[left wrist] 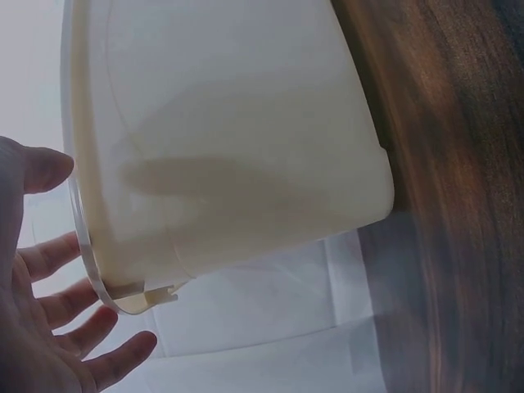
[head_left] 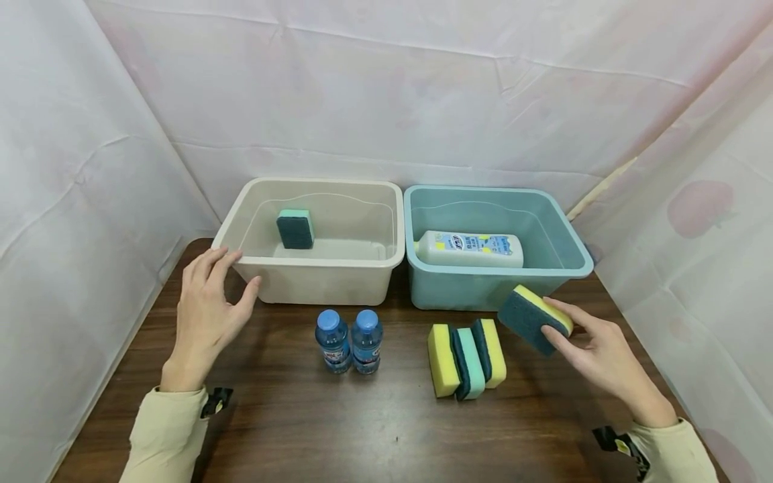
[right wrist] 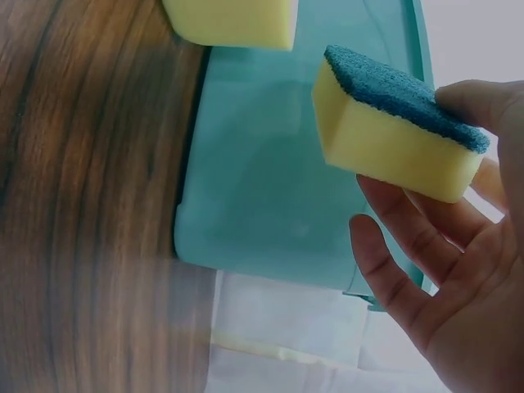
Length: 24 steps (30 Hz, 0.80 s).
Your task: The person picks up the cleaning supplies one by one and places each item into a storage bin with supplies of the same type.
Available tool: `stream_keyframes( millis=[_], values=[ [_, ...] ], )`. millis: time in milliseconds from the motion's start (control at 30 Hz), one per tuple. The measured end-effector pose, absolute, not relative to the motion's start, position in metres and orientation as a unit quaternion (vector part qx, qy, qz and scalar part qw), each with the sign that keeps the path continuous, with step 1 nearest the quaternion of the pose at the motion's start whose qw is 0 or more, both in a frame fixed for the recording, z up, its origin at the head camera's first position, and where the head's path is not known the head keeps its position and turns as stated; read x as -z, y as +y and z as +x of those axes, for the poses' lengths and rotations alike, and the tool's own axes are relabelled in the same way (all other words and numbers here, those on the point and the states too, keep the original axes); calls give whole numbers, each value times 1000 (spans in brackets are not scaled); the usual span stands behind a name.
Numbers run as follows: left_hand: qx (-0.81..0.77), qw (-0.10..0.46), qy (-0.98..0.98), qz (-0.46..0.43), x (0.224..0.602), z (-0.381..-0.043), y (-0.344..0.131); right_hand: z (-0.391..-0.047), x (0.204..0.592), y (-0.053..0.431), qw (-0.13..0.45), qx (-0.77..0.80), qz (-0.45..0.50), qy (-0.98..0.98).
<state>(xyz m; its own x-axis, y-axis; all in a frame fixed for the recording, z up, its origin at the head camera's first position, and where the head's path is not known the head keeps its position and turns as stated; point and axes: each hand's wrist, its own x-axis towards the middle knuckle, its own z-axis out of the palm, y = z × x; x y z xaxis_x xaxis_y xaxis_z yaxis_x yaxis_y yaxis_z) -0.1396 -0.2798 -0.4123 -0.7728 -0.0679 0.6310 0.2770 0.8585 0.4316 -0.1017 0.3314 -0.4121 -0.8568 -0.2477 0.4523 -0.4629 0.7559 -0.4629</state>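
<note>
Between thumb and fingers, my right hand [head_left: 594, 345] pinches a yellow sponge [right wrist: 397, 135] with a dark green scouring side. It is held up in front of the blue bin [head_left: 498, 288], near its lower right front. My left hand [head_left: 208, 302] has its fingertips at the front left corner of the beige bin's rim, fingers spread and loosely bent. Inside the beige bin [head_left: 320, 282] a green sponge [head_left: 296, 229] with a dark face leans upright. Left of my right hand, a row of sponges [head_left: 468, 362], yellow and green with dark scouring sides, stands on the table.
Two small water bottles [head_left: 349, 342] with blue caps stand side by side before the beige bin. A white labelled bottle [head_left: 471, 249] lies in the blue bin. The wooden table [head_left: 386, 436] is bounded by pale cloth [head_left: 386, 87] at the back and sides.
</note>
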Motion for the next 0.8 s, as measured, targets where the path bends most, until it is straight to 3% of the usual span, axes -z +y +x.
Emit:
stream_keyframes(
  millis=[800],
  values=[
    [314,409,-852,-86,412,-154,-263,-103,397,329,185,-323,190,-909]
  ],
)
